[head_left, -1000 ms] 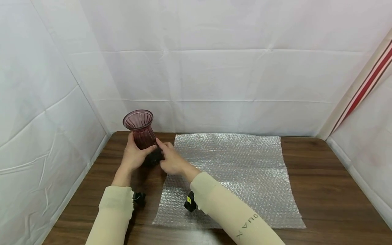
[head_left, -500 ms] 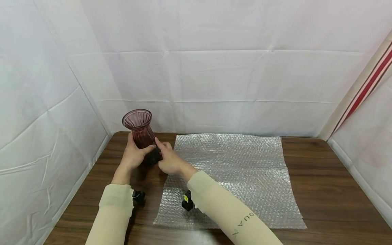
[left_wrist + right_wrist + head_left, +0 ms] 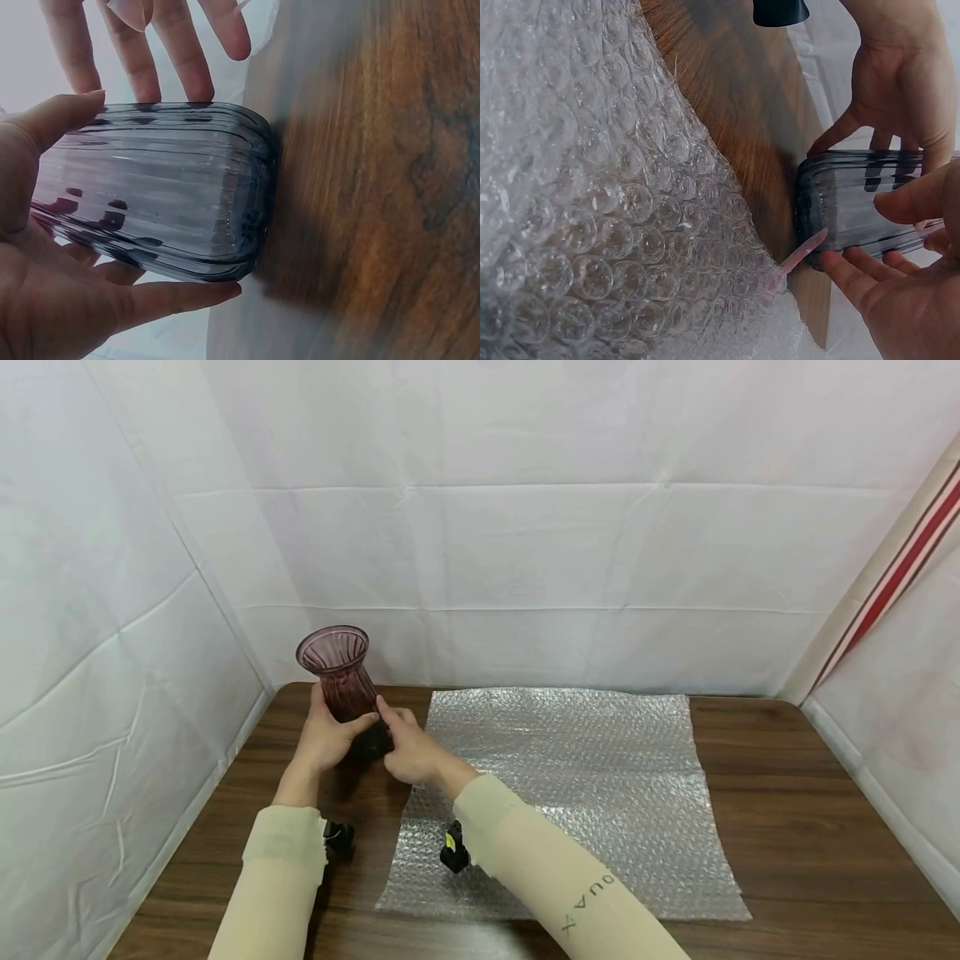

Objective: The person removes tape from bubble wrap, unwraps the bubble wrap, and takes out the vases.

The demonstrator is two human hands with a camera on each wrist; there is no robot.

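Note:
A purple-tinted glass vase (image 3: 347,689) with a flared, ribbed mouth is at the back left of the table, its mouth up. My left hand (image 3: 324,739) grips its body from the near left side, with the thumb across the front and fingers round the far side. In the left wrist view the vase's squarish base lies right at the wood, with a shadow beside it. My right hand (image 3: 412,747) is at the vase's right side; in the right wrist view its fairly straight fingers (image 3: 847,281) touch the glass low down, while the thumb stands apart from them.
A sheet of bubble wrap (image 3: 570,793) lies flat over the middle of the wooden table (image 3: 795,810), its left edge close to the vase. White cloth walls (image 3: 540,543) stand behind and on both sides. A small black device (image 3: 453,847) sits under each wrist.
Both hands and the vase have shifted very slightly to the left together. The hold on the vase looks the same, and the bubble wrap lies as before.

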